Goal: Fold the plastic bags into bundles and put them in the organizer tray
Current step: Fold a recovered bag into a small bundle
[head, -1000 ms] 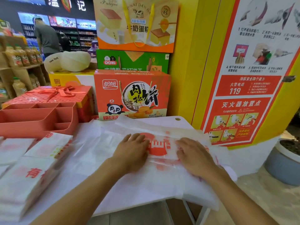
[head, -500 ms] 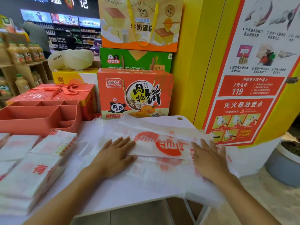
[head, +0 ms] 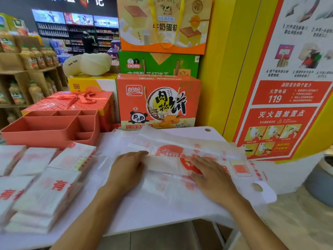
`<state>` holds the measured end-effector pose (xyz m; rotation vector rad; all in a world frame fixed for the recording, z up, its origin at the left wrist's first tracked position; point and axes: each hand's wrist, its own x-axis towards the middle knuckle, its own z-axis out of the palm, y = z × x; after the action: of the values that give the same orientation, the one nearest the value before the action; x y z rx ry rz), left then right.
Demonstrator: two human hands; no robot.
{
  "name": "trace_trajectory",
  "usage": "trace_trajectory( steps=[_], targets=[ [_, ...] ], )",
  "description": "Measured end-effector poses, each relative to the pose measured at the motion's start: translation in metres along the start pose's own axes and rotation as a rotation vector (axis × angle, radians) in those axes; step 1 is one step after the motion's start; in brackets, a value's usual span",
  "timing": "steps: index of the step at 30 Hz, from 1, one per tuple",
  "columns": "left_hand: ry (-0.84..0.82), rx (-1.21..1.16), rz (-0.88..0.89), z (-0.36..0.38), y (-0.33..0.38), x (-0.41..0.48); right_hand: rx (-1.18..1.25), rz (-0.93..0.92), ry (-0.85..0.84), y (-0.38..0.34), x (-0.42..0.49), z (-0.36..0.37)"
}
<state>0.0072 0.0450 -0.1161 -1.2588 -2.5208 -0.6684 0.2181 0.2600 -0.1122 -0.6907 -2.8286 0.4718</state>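
While plastic bag (head: 163,166) lies on table (head: 147,220) beneath both, left hand (head: 127,171) and right hand (head: 213,180) press flat, fingers straight.

Two hands: left hand (head: 126,170), right hand (head: 214,179). One tray (head: 48,136). One table (head: 140,219). One bag (head: 167,165) spread flat. Perhaps five stacks (head: 48,195) of folded bags at left, edges too blurred for certainty. Five boxes (head: 158,101) behind: orange, green, cake-printed, yellow, ribboned red. One bow (head: 81,98) on the red. One panda (head: 138,117) on the orange. One poster (head: 288,91). Two cream cushions (head: 88,64). One grey pot (head: 320,183). Three lit screens (head: 79,18) far back.
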Motion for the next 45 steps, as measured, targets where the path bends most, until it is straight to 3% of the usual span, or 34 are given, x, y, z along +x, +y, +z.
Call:
trace_trajectory(
  steps=[4,8,13,17,23,27,33,45],
  targets=[
    [0.237,-0.079,-0.107,-0.005,-0.006,0.0,0.028,0.01,0.031,-0.001,-0.001,0.001],
    [0.361,-0.205,0.011,-0.002,-0.005,0.004,-0.016,-0.009,0.011,-0.003,-0.003,0.002],
    [0.167,-0.233,0.212,-0.002,0.011,0.003,-0.031,-0.058,-0.02,-0.007,-0.006,0.0],
    [0.008,-0.211,0.225,0.0,0.016,0.002,-0.037,-0.076,-0.009,-0.01,-0.006,-0.002],
    [-0.007,-0.249,0.103,0.003,0.019,0.0,-0.01,-0.069,0.01,-0.015,-0.008,-0.005],
    [0.007,-0.131,0.197,0.007,0.013,0.002,-0.002,-0.063,0.017,-0.015,-0.008,-0.004],
    [-0.188,-0.151,0.331,0.006,0.008,-0.006,0.015,-0.049,0.022,-0.013,-0.009,-0.002],
    [-0.19,-0.145,0.32,-0.002,0.014,-0.011,-0.027,-0.049,0.125,-0.02,-0.015,-0.003]
  ],
)
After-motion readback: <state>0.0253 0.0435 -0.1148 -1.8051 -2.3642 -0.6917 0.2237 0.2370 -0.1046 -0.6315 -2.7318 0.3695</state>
